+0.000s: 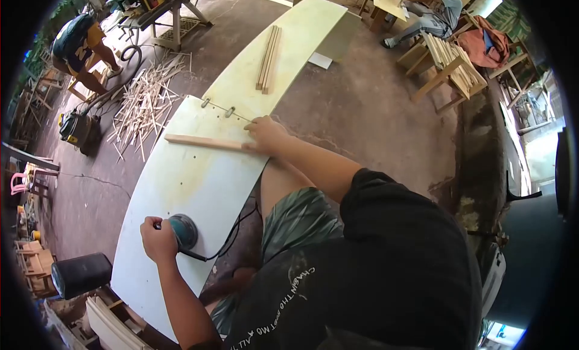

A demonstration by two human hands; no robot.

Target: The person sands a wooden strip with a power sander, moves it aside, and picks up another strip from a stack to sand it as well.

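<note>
My left hand [159,238] is closed around a teal orbital sander [184,231] with a round dark disc, low over the near part of the white tabletop [148,268]. Its black cord trails from it across the table edge. My right hand [265,134] grips the end of a wooden strip [202,142] that lies across the board. Close beyond that hand, metal latches [230,112] sit along the joint between two boards. Several similar strips [269,59] lie bundled on the far board.
A person [78,45] bends near scattered wood offcuts [149,96] and a shop vacuum [79,128]. A table saw [158,0] stands behind. Another person [443,15] sits at back right, near a stool stacked with wood slats [455,63]. A black cylinder [81,274] stands beside the table's left edge.
</note>
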